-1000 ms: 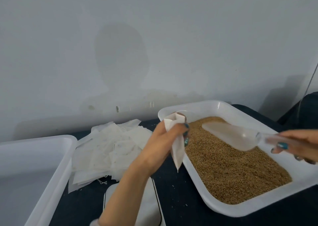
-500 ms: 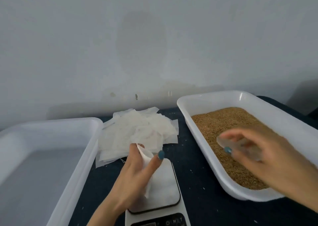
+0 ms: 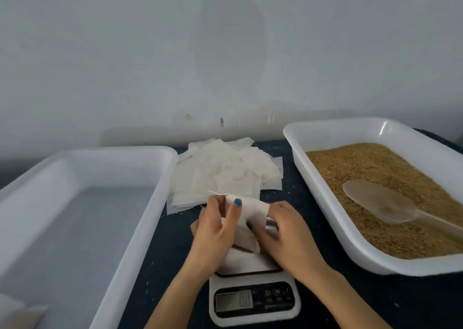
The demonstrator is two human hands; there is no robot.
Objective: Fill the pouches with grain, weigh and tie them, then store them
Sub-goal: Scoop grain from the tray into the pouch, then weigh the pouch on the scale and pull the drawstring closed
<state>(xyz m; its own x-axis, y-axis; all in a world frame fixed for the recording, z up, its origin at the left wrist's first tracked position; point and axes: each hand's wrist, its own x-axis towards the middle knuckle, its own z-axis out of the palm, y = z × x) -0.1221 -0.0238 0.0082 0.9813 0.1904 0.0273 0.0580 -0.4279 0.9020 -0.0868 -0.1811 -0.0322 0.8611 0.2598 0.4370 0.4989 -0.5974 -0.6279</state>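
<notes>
Both hands hold one white pouch just above the platform of the white digital scale. My left hand grips the pouch's left side, thumb on top. My right hand pinches its right side. A clear plastic scoop lies on the brown grain inside the white tray at the right. A loose pile of flat white pouches lies on the dark table behind the scale.
A large white tray stands at the left, with a few white pouches in its near corner. A pale wall closes off the back of the table. Dark tabletop shows between scale and grain tray.
My right hand has let go of the scoop, which now lies in the grain, and has joined my left hand on the pouch over the scale. The view has tilted down.
</notes>
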